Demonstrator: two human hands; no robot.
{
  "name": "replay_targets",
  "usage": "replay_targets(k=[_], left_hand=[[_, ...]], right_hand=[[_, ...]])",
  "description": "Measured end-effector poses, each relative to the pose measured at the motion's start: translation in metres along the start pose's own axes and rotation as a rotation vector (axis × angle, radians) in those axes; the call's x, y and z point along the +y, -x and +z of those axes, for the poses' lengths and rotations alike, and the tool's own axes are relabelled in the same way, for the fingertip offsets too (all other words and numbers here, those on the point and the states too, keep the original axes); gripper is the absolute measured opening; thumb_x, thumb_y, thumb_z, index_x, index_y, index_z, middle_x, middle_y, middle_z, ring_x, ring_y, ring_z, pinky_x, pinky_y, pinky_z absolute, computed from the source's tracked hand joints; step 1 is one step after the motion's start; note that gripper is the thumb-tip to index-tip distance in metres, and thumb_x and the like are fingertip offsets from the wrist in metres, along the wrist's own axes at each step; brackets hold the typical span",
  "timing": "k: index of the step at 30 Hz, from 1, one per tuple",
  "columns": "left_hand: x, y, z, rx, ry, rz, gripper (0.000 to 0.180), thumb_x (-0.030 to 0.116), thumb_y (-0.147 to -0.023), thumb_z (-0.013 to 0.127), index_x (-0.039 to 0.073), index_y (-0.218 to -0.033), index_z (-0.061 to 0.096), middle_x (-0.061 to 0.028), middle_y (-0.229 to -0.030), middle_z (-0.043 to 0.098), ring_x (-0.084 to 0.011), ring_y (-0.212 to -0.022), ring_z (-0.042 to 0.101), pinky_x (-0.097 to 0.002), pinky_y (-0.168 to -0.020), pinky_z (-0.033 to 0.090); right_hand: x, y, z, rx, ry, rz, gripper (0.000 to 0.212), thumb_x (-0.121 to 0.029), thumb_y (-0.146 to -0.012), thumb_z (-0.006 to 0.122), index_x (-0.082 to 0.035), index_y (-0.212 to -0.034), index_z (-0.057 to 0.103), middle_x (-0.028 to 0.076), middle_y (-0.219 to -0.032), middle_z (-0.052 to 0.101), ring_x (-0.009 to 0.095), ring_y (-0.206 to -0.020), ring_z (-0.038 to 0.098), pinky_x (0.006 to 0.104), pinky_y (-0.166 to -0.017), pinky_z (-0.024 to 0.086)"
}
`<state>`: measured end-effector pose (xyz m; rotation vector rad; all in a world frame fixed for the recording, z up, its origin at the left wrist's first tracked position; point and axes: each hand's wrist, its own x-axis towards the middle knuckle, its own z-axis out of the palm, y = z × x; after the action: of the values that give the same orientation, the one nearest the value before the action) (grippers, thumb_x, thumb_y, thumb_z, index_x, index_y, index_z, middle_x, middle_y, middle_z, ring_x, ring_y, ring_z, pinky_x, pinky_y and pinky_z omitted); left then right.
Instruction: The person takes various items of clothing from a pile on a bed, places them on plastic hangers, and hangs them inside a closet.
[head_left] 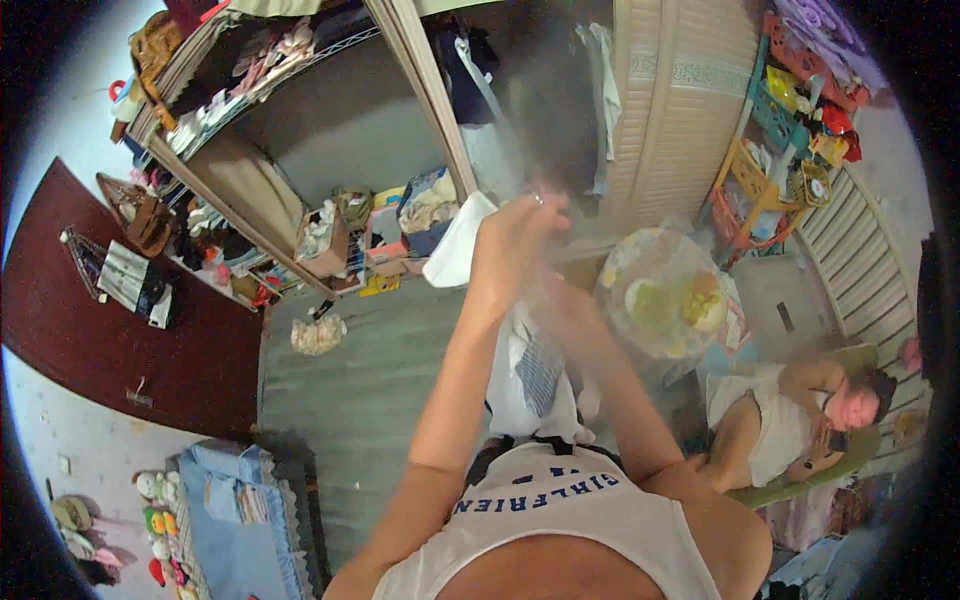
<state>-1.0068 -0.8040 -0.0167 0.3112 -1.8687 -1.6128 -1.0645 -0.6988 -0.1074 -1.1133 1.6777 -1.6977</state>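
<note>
My two hands are raised close together in front of me, near the open wardrobe. My left hand [508, 240] is closed, with a white cloth [460, 245] sticking out on its left side; a ring shows on one finger. Just below and to the right, my right hand [556, 298] is smeared by motion, so its fingers cannot be made out. Beneath both hands hangs white fabric with a grey striped patch [538, 375]. Whether it is one piece with the white cloth I cannot tell.
Clothes hang in the open wardrobe [575, 110], beside shelves of folded things and boxes [325, 240]. A round table [650, 330] with fruit stands at the right. Beyond it a person [770, 415] reclines on a green seat. A pale bundle [318, 335] lies on the floor.
</note>
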Motion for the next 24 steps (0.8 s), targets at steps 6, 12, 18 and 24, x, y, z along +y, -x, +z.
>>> replay_targets(k=[6, 12, 18, 24], left_hand=[[-0.031, -0.14, -0.015, -0.136, -0.058, 0.144, 0.024, 0.018, -0.088, 0.051, 0.0, -0.102, 0.059, -0.0025, -0.083, 0.062, -0.006, -0.077, 0.052, -0.0197, -0.07, 0.04], [-0.082, -0.281, -0.023, -0.293, -0.134, 0.459, 0.024, 0.016, -0.083, 0.059, 0.003, -0.102, 0.059, 0.0004, -0.078, 0.06, -0.0047, -0.069, 0.051, -0.0187, -0.061, 0.041], [-0.137, -0.44, -0.046, -0.293, -0.271, 0.56, 0.026, 0.018, -0.08, 0.061, 0.002, -0.1, 0.061, 0.0001, -0.079, 0.061, -0.0049, -0.07, 0.051, -0.0193, -0.064, 0.041], [-0.175, -0.558, -0.069, -0.231, 0.089, 0.186, 0.039, 0.039, -0.09, 0.042, 0.007, -0.101, 0.061, -0.0034, -0.093, 0.062, -0.0138, -0.091, 0.056, -0.0279, -0.083, 0.04]], right_hand=[[0.006, -0.12, -0.035, 0.118, 0.081, -0.014, 0.027, -0.022, -0.073, 0.059, 0.003, -0.081, 0.053, 0.005, -0.059, 0.046, 0.012, -0.057, 0.042, 0.0292, -0.053, 0.038], [0.026, -0.244, -0.079, 0.18, 0.213, -0.098, 0.022, -0.019, -0.074, 0.058, 0.002, -0.08, 0.056, 0.003, -0.065, 0.052, 0.011, -0.061, 0.048, 0.0271, -0.056, 0.039], [0.061, -0.402, -0.113, 0.155, 0.123, -0.186, 0.02, -0.021, -0.069, 0.06, -0.002, -0.071, 0.058, 0.0, -0.057, 0.051, 0.009, -0.048, 0.047, 0.0249, -0.041, 0.034], [0.088, -0.548, -0.127, 0.2, 0.183, -0.19, 0.023, -0.024, -0.067, 0.06, -0.002, -0.061, 0.057, 0.001, -0.057, 0.052, 0.01, -0.05, 0.046, 0.0257, -0.046, 0.033]])
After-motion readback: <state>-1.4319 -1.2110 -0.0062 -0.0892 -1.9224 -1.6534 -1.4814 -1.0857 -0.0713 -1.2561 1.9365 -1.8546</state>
